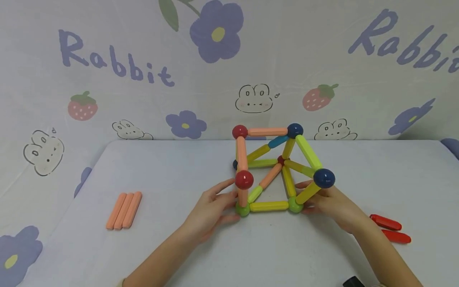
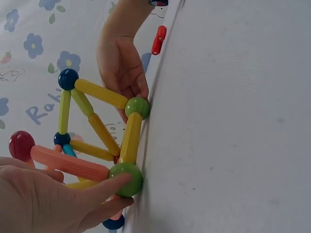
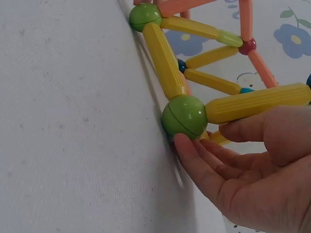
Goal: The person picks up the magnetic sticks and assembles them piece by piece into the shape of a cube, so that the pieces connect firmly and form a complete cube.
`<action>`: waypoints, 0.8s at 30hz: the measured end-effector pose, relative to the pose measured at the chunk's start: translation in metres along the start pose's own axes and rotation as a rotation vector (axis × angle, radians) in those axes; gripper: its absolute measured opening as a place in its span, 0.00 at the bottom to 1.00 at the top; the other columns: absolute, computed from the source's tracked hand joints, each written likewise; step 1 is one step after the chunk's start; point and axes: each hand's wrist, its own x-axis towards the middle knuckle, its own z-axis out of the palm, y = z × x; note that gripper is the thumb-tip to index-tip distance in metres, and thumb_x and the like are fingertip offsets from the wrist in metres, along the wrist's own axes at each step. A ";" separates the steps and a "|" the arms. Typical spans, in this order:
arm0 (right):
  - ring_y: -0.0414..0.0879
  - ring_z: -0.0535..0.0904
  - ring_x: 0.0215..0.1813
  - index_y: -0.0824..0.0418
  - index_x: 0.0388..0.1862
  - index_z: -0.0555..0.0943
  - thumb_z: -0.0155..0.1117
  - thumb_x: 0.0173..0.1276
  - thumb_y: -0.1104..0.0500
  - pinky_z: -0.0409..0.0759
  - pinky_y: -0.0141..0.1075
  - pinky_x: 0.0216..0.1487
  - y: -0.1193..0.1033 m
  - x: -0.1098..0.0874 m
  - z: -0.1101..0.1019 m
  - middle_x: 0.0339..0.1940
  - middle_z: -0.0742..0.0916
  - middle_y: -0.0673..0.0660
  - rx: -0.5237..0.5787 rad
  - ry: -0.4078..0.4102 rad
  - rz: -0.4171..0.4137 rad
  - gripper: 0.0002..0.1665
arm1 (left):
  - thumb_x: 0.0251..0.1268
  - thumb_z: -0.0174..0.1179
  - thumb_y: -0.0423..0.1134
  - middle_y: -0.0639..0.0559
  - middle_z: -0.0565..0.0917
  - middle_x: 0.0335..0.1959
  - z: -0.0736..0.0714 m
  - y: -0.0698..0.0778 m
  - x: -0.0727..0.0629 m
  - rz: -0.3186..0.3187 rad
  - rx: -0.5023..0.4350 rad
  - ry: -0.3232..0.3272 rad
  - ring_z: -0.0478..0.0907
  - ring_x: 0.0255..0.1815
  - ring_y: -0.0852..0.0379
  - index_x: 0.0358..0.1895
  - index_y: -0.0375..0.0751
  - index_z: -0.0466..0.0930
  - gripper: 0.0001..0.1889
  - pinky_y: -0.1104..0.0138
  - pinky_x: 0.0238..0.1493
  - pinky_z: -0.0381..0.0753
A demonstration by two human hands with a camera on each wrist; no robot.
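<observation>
A frame of magnetic building sticks and balls (image 1: 269, 206) stands on the table, a box-like shape with diagonal sticks inside. My left hand (image 1: 215, 209) holds its near left corner; in the left wrist view its fingers lie against the green ball (image 2: 127, 178) below a salmon stick (image 2: 70, 163). At the near right corner, my right hand (image 1: 328, 203) grips round the other green ball (image 3: 184, 116), a fingertip on the ball and the thumb along a yellow stick (image 3: 257, 102). Higher up sit red balls (image 1: 244, 179) and dark blue balls (image 1: 324, 178).
Three salmon sticks (image 1: 123, 210) lie side by side at the left of the table. Two red sticks (image 1: 386, 222) lie at the right, partly behind the right forearm. A black object (image 1: 353, 282) shows at the bottom edge. A printed cloth (image 1: 215, 79) hangs behind the table.
</observation>
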 end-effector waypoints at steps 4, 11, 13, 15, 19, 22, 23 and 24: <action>0.53 0.84 0.56 0.76 0.72 0.69 0.61 0.79 0.64 0.88 0.44 0.57 -0.004 -0.002 0.001 0.67 0.78 0.76 -0.006 -0.024 0.021 0.28 | 0.84 0.52 0.37 0.35 0.76 0.73 0.000 0.004 0.008 0.015 -0.010 0.045 0.75 0.73 0.37 0.81 0.40 0.64 0.28 0.44 0.67 0.79; 0.53 0.86 0.55 0.78 0.73 0.67 0.61 0.80 0.58 0.85 0.48 0.63 -0.007 -0.004 0.012 0.62 0.84 0.71 0.023 -0.136 0.011 0.33 | 0.84 0.50 0.34 0.35 0.73 0.75 -0.011 0.009 0.043 0.048 -0.054 0.145 0.71 0.77 0.38 0.75 0.30 0.71 0.22 0.46 0.72 0.74; 0.53 0.87 0.55 0.79 0.72 0.69 0.60 0.80 0.58 0.85 0.45 0.62 -0.009 -0.005 0.018 0.62 0.85 0.70 0.055 -0.184 -0.009 0.32 | 0.84 0.50 0.33 0.35 0.73 0.76 -0.015 0.011 0.057 0.054 -0.097 0.162 0.71 0.77 0.40 0.74 0.28 0.72 0.22 0.48 0.75 0.71; 0.52 0.88 0.54 0.78 0.72 0.70 0.59 0.81 0.59 0.86 0.42 0.61 -0.011 -0.005 0.026 0.62 0.86 0.70 0.096 -0.230 -0.029 0.30 | 0.84 0.51 0.32 0.33 0.73 0.75 -0.019 0.011 0.070 0.068 -0.140 0.171 0.71 0.77 0.40 0.73 0.24 0.71 0.21 0.49 0.76 0.70; 0.53 0.87 0.56 0.77 0.75 0.68 0.57 0.82 0.60 0.86 0.42 0.60 -0.016 -0.006 0.038 0.67 0.82 0.72 0.153 -0.295 -0.047 0.31 | 0.84 0.51 0.30 0.31 0.73 0.75 -0.026 0.012 0.084 0.075 -0.199 0.174 0.71 0.77 0.40 0.72 0.21 0.70 0.21 0.52 0.76 0.69; 0.54 0.87 0.57 0.76 0.73 0.71 0.57 0.82 0.60 0.87 0.44 0.60 -0.018 -0.007 0.036 0.66 0.83 0.71 0.104 -0.287 -0.065 0.29 | 0.83 0.52 0.31 0.33 0.74 0.75 -0.032 0.014 0.081 0.067 -0.192 0.175 0.71 0.78 0.42 0.73 0.23 0.71 0.22 0.54 0.76 0.70; 0.53 0.87 0.56 0.76 0.72 0.72 0.57 0.82 0.59 0.87 0.45 0.59 -0.018 -0.007 0.033 0.65 0.84 0.70 0.073 -0.271 -0.061 0.28 | 0.84 0.52 0.31 0.33 0.73 0.75 -0.035 0.015 0.078 0.067 -0.177 0.174 0.71 0.78 0.42 0.73 0.24 0.70 0.22 0.55 0.76 0.70; 0.53 0.87 0.55 0.75 0.71 0.74 0.58 0.82 0.59 0.87 0.45 0.58 -0.019 -0.008 0.030 0.62 0.85 0.68 0.036 -0.250 -0.057 0.27 | 0.84 0.52 0.31 0.34 0.73 0.75 -0.038 0.015 0.074 0.069 -0.160 0.175 0.71 0.78 0.43 0.73 0.24 0.70 0.22 0.55 0.76 0.70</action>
